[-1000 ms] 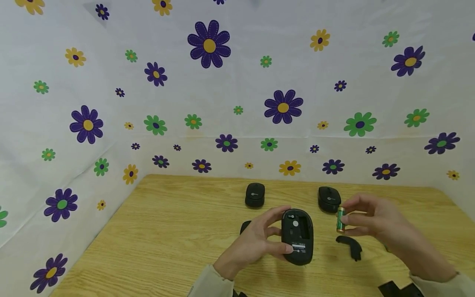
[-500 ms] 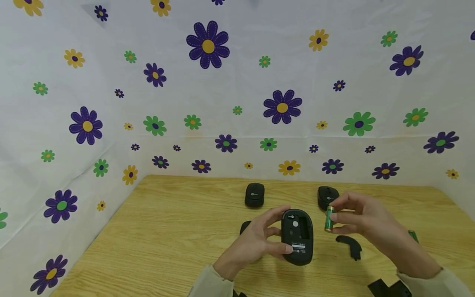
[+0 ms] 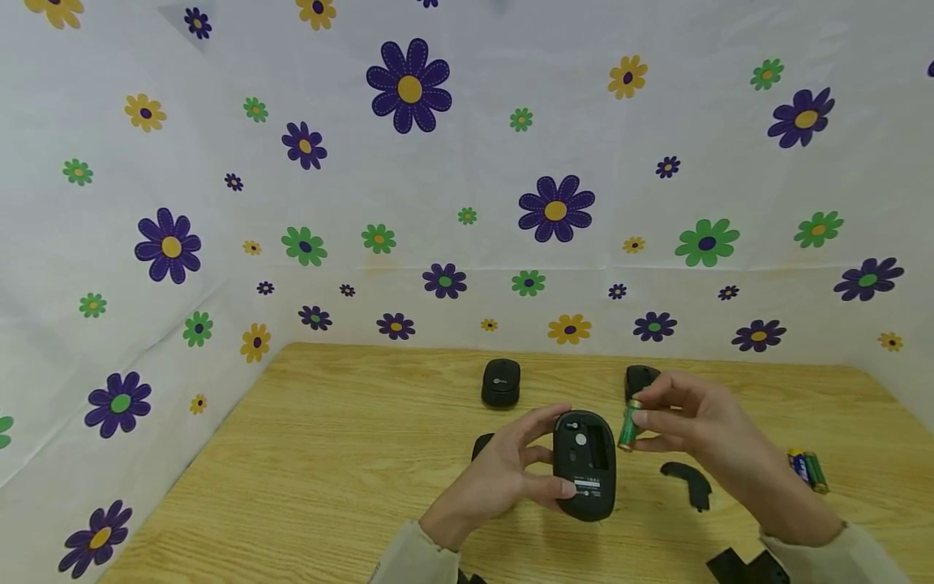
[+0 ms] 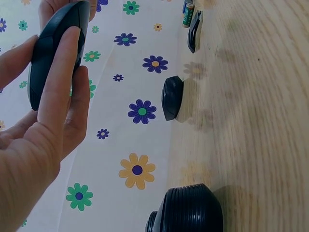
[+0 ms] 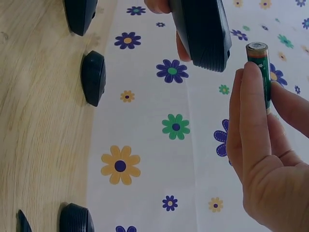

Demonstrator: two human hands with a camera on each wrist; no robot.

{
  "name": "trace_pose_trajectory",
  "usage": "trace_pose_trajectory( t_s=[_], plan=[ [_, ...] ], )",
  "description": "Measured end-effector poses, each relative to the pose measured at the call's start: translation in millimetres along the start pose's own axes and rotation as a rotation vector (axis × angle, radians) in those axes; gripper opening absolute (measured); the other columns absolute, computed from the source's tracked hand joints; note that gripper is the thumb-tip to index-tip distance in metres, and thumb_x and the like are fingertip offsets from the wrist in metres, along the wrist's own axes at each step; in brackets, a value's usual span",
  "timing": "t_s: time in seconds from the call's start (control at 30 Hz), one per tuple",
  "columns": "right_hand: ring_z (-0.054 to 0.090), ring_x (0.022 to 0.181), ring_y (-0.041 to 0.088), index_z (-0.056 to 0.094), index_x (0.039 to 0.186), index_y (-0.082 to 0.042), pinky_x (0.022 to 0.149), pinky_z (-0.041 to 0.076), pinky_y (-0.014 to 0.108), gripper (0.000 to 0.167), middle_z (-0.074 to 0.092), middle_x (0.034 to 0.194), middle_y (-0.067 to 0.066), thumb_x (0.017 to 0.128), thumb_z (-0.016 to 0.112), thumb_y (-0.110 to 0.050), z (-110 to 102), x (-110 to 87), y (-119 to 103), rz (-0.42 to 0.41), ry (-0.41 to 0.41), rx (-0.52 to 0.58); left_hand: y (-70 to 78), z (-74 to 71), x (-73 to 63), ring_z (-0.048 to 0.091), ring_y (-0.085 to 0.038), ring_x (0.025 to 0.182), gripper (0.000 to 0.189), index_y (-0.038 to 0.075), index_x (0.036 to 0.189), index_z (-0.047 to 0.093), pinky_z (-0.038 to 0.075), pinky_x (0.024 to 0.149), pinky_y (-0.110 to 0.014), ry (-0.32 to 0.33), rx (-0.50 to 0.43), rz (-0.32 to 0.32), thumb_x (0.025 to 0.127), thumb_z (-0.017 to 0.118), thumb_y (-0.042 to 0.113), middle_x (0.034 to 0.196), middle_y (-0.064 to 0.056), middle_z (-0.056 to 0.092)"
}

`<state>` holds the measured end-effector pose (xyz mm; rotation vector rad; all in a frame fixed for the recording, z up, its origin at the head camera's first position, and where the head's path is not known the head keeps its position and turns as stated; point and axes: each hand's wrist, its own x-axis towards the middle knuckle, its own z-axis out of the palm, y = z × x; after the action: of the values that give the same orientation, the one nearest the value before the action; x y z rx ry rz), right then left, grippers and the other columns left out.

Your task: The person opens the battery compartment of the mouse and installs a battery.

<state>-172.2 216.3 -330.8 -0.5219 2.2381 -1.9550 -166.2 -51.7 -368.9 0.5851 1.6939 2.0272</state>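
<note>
White cloth with printed purple, yellow and green flowers [image 3: 467, 49] hangs behind a wooden, yellow-brown tabletop [image 3: 350, 454]. In the head view, near the lower centre, the left hand [image 3: 511, 469] is clamped on a black oval plastic mouse [image 3: 572, 461], with its underside facing the camera and the empty battery slot [image 3: 601, 448] at its upper right part. Just right of it, the right hand [image 3: 711, 422] pinches a small green cylindrical battery [image 3: 630, 426], slightly tilted. At the lower right lie a curved black plastic cover [image 3: 693, 484] and, farther right, a blue battery [image 3: 799, 464] beside a second green one [image 3: 816, 473].

In the left wrist view, at the upper left, the held mouse is seen from its side, above the tabletop, between thumb and fingers.

In the right wrist view, the battery stands almost upright at the upper right, and a gap separates it from the mouse at the top.

The step in hand, I judge, is fitting this battery into the slot. For this, it would be good to keep the mouse steady, to check which end is plus (I cannot tell it), and to align the battery lengthwise before pressing.
</note>
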Motion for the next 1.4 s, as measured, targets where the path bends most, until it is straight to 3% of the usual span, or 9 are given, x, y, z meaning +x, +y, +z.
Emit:
trace_pose_trajectory(
  t_s=[0.27, 0.6, 0.77, 0.97, 1.17, 1.4],
  plan=[
    [0.069, 0.087, 0.021, 0.065, 0.104, 0.002, 0.076, 0.063, 0.039, 0.008, 0.061, 0.102, 0.014, 0.096, 0.067, 0.0, 10, 1.2, -3, -0.004, 0.045, -0.008, 0.5, 0.1, -0.1, 0.062, -0.023, 0.107, 0.08, 0.018, 0.151, 0.048, 0.063, 0.068, -0.037, 0.001, 0.017, -0.017, 0.082, 0.07, -0.015, 0.148, -0.004, 0.049],
    [0.071, 0.087, 0.023, 0.07, 0.103, -0.006, 0.08, 0.062, 0.038, 0.011, 0.067, 0.097, 0.008, 0.094, 0.068, 0.002, 19, 2.2, -5, -0.01, 0.037, 0.004, 0.0, -0.1, -0.1, 0.062, -0.023, 0.107, 0.079, 0.016, 0.152, 0.047, 0.063, 0.068, -0.036, -0.008, 0.01, -0.02, 0.082, 0.07, -0.013, 0.148, -0.004, 0.049],
    [0.066, 0.088, 0.023, 0.07, 0.103, -0.001, 0.079, 0.06, 0.036, 0.013, 0.066, 0.099, 0.01, 0.091, 0.074, -0.002, 25, 2.4, -8, -0.008, 0.06, -0.073, 0.2, 0.2, -0.4, 0.062, -0.024, 0.108, 0.078, 0.015, 0.152, 0.046, 0.063, 0.069, -0.037, -0.009, 0.006, -0.023, 0.083, 0.07, -0.013, 0.148, -0.004, 0.049],
    [0.065, 0.087, 0.02, 0.069, 0.105, 0.005, 0.07, 0.06, 0.036, 0.017, 0.065, 0.099, 0.011, 0.089, 0.073, 0.002, 33, 4.3, -10, -0.026, 0.078, -0.188, 0.4, 0.7, -0.5, 0.062, -0.024, 0.108, 0.078, 0.016, 0.152, 0.047, 0.063, 0.07, -0.037, -0.001, 0.013, -0.024, 0.083, 0.07, -0.014, 0.148, -0.004, 0.048],
    [0.063, 0.085, 0.02, 0.069, 0.107, 0.005, 0.066, 0.058, 0.032, 0.015, 0.065, 0.1, 0.008, 0.092, 0.07, 0.002, 34, 4.1, -9, -0.017, 0.102, -0.21, 0.6, 1.3, -0.6, 0.062, -0.023, 0.108, 0.078, 0.017, 0.151, 0.048, 0.063, 0.07, -0.036, 0.008, 0.02, -0.028, 0.083, 0.07, -0.013, 0.148, -0.004, 0.049],
    [0.062, 0.088, 0.02, 0.062, 0.117, 0.008, 0.071, 0.062, 0.036, 0.023, 0.063, 0.107, 0.01, 0.102, 0.061, -0.009, 29, 4.5, -2, 0.108, 0.112, -0.118, 0.8, 1.1, -0.6, 0.062, -0.023, 0.107, 0.078, 0.017, 0.15, 0.048, 0.063, 0.07, -0.037, 0.01, 0.027, -0.024, 0.082, 0.071, -0.013, 0.147, -0.004, 0.049]
  ],
)
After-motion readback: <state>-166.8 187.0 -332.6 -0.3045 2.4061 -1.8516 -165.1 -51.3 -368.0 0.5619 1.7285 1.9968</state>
